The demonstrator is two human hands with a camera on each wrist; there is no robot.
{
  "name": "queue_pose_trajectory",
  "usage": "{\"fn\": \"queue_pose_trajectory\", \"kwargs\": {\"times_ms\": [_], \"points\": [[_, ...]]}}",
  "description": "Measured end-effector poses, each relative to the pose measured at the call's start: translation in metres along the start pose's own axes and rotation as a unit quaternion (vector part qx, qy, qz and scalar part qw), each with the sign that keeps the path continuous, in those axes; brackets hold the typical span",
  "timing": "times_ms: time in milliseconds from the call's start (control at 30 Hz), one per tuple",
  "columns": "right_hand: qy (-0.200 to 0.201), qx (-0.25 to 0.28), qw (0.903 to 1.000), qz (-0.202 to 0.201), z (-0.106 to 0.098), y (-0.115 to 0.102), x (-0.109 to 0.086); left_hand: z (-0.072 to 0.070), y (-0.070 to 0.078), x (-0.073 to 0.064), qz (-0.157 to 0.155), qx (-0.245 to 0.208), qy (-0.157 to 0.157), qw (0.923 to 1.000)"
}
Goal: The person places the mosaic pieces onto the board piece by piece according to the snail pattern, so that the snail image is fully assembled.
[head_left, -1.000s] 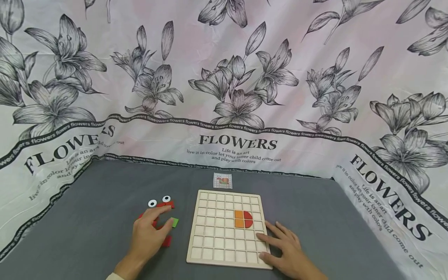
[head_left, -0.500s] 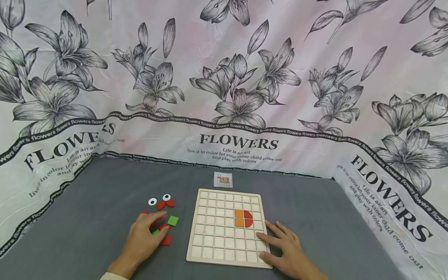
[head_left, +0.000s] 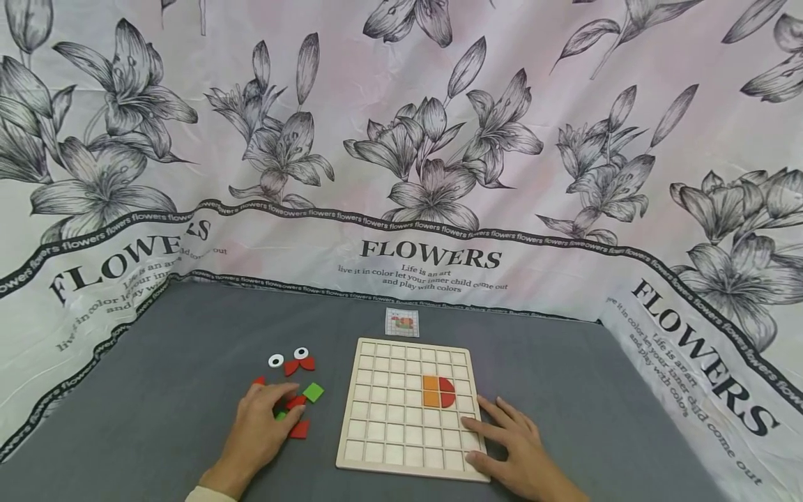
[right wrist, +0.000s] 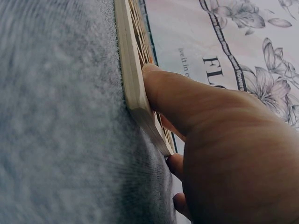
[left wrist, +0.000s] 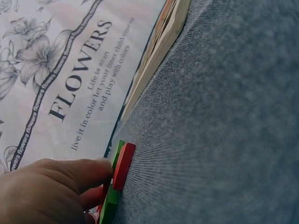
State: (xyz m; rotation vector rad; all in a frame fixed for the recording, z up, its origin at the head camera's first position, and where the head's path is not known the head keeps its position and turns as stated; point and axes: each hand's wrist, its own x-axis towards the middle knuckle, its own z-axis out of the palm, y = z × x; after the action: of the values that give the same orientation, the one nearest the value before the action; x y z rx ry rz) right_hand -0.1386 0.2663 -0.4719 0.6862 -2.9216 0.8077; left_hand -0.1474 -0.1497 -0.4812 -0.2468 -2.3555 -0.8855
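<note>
The lower-left green square [head_left: 314, 392] has been turned; left hand [head_left: 258, 425] is held fingers-apart, wooden board [head_left: 378, 434] touched by spread-fingered right hand [head_left: 517, 446].

A: What lies about the left fingers [head_left: 279, 392]?
B: A loose tile [head_left: 296, 402] shows between index finger and thumb. The square tile [head_left: 313, 392] is just right of the fingertips; another tile [head_left: 300, 429] sits just before the thumb.
A: And beyond those fingers?
B: A pair of tiles [head_left: 306, 363], with one disc [head_left: 301, 353] right behind and a second disc [head_left: 275, 361] to their left.
A: The board [head_left: 348, 408]?
B: Right of the left fingers, on the desk [head_left: 539, 362]. The right fingers [head_left: 486, 428] rest on its right edge, near the front corner.
A: Anything in it?
B: Inset tiles [head_left: 431, 391], left of and beyond the right fingers. A card [head_left: 402, 323] lies behind the board.
</note>
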Motion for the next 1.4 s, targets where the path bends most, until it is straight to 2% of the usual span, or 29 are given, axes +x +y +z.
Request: {"fn": "queue_pose_trajectory", "kwargs": {"times_ms": [67,233,333,567,800,1033,1167,1300,1400], "points": [[0.006,0.001,1.0000,-0.005,0.000,0.001,-0.001,0.001,0.001,0.000,-0.003,-0.002,-0.002,1.0000],[0.005,0.003,1.0000,-0.005,-0.001,0.001,-0.001,0.000,0.002,0.002,-0.037,-0.011,-0.042,0.9984],[0.002,0.002,1.0000,-0.004,-0.001,0.000,0.000,-0.001,0.002,0.001,-0.046,-0.012,-0.049,0.9977],[0.005,-0.002,1.0000,-0.001,0.000,-0.001,0.001,0.001,0.000,0.001,0.023,-0.018,0.020,0.9994],[0.007,-0.001,1.0000,-0.001,0.001,-0.001,0.000,0.000,0.005,0.003,0.049,-0.039,0.052,0.9967],[0.021,-0.009,0.9997,-0.004,-0.001,-0.002,0.002,-0.001,0.024,0.012,0.109,-0.063,0.102,0.9867],[0.014,-0.009,0.9999,-0.003,-0.002,-0.002,0.002,0.003,0.035,0.016,0.139,-0.086,0.120,0.9791],[0.004,-0.004,1.0000,0.008,-0.001,-0.001,0.001,0.009,0.046,0.021,0.150,-0.122,0.125,0.9732],[0.004,-0.004,0.9999,0.010,0.000,-0.002,0.001,0.014,0.055,0.025,0.144,-0.144,0.119,0.9717]]}}
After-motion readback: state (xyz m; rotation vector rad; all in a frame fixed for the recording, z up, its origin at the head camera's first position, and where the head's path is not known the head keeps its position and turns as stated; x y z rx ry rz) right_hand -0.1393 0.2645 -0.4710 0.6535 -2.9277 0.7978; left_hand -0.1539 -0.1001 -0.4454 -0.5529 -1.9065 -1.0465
